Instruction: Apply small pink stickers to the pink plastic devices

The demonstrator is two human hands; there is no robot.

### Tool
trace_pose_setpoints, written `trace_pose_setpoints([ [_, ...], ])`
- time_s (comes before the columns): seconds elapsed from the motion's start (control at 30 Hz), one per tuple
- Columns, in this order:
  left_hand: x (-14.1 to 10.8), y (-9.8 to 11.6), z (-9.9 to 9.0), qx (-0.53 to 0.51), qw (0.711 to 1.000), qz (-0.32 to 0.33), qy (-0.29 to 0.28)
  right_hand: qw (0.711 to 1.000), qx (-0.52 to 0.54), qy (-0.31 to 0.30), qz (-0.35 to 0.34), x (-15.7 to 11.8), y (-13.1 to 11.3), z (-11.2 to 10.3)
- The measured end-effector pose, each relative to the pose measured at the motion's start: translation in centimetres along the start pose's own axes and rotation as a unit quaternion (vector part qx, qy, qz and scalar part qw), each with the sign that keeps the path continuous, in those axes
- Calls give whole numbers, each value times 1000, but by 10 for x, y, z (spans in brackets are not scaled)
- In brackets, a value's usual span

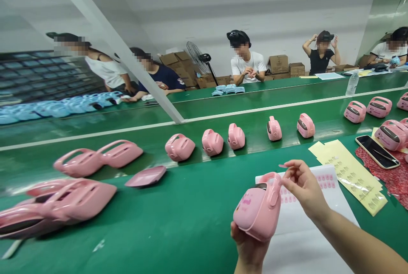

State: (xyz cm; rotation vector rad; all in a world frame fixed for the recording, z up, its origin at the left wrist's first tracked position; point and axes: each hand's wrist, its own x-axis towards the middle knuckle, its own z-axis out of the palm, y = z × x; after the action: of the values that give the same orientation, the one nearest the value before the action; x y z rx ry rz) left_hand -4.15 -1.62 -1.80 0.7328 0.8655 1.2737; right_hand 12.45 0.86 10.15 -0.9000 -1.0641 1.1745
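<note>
My left hand (250, 246) grips a pink handled plastic case (259, 212) from below, its handle up and its printed front facing left. Beside the handle is my right hand (301, 185), with a small pink sticker (282, 165) pinched at the fingertips. Under both hands lies a white sticker sheet (325, 176) with rows of small pink stickers, partly hidden by the case and my right arm. To the right of it are yellow sheets (357, 176) bearing small clear stickers.
More pink cases (180, 146) stand along the green bench (178, 223), with others piled at left (63, 206). A phone (378, 151) lies on red material (390, 180) at right. A white post (143, 74) slants across. Several people sit opposite, near blue parts (228, 90) and a bottle (352, 83).
</note>
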Motion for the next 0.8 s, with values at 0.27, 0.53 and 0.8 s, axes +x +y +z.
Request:
trace_pose_setpoints([
  [0.27,-2,3,8,-215,968,-50,-119,993,18,-86,73,-11,-9,5],
  [0.53,-4,-2,16,-266,952,-50,-141,997,31,-64,31,-16,5,7],
  [0.8,-4,-1,20,-319,927,-41,-195,975,-151,27,-164,-26,8,17],
])
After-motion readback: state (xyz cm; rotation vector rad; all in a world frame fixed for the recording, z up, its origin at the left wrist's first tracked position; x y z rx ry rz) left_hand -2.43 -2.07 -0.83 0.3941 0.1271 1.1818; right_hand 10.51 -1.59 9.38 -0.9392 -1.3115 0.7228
